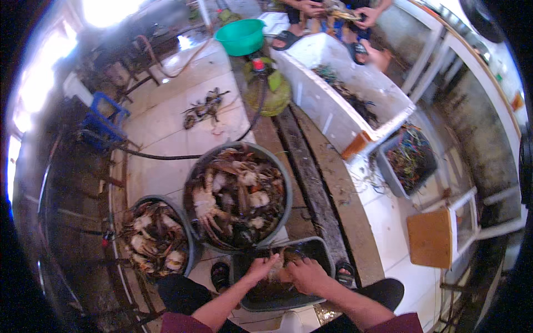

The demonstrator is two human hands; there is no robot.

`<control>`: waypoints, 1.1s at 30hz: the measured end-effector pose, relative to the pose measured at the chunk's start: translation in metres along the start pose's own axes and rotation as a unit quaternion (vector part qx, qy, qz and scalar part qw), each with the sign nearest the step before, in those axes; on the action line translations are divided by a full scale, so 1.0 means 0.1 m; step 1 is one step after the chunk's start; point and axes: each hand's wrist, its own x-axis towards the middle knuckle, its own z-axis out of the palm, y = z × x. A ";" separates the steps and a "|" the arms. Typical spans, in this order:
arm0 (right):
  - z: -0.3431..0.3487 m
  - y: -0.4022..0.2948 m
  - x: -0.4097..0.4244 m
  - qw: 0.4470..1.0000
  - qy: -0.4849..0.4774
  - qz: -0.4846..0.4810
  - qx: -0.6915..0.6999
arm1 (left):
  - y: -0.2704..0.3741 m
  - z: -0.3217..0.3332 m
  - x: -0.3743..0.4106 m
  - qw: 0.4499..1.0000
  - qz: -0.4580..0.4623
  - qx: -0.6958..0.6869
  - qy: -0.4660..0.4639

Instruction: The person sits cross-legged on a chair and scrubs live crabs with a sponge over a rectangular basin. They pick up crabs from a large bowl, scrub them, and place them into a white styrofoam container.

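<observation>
My left hand (263,268) and my right hand (307,274) are over a dark plastic basin (287,304) on the floor between my feet. Both are closed around a crab (275,268), one at each side; its far parts are blurred, and my right hand hides some of it. Dark liquid appears to stand in the basin. Just beyond is a large round tub (287,179) full of crabs (258,199). Left of it, a smaller round tub (190,249) holds more crabs (143,245).
A white foam box (316,100) stands ahead right, beside a grey bin (385,166) of tangled strands. A drain channel (310,166) runs along the floor. Ahead are a green basin (241,37), a hose (166,157), a blue stool (106,116) and another person's hands (366,17).
</observation>
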 end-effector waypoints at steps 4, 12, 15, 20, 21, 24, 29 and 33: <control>-0.11 -0.16 -0.15 0.997 -0.035 0.039 0.051 | -0.20 0.25 -0.03 0.997 -0.028 -0.009 0.069; -0.07 -0.35 -0.47 0.999 -0.010 0.033 0.033 | -0.23 0.32 -0.18 0.994 0.018 -0.065 0.089; -0.11 -0.31 -0.46 0.997 0.000 0.069 0.035 | -0.12 0.25 -0.38 0.992 0.050 -0.032 0.107; -0.22 -0.37 -0.63 0.994 0.065 0.081 0.018 | -0.10 0.19 -0.56 0.988 0.114 -0.053 0.094; -0.25 -0.42 -0.66 0.994 0.073 0.074 0.024 | -0.15 0.18 -0.52 0.988 0.111 -0.054 0.095; -0.30 -0.56 -0.62 0.993 0.097 0.046 0.038 | -0.53 0.15 -0.17 0.973 0.111 -0.145 0.141; -0.23 -0.52 -0.65 0.992 0.083 0.087 0.034 | -0.50 0.29 -0.27 0.968 0.135 -0.177 0.113; 0.16 -0.45 -0.54 0.986 0.106 0.082 0.097 | -0.75 0.16 -0.05 0.976 0.077 -0.198 0.053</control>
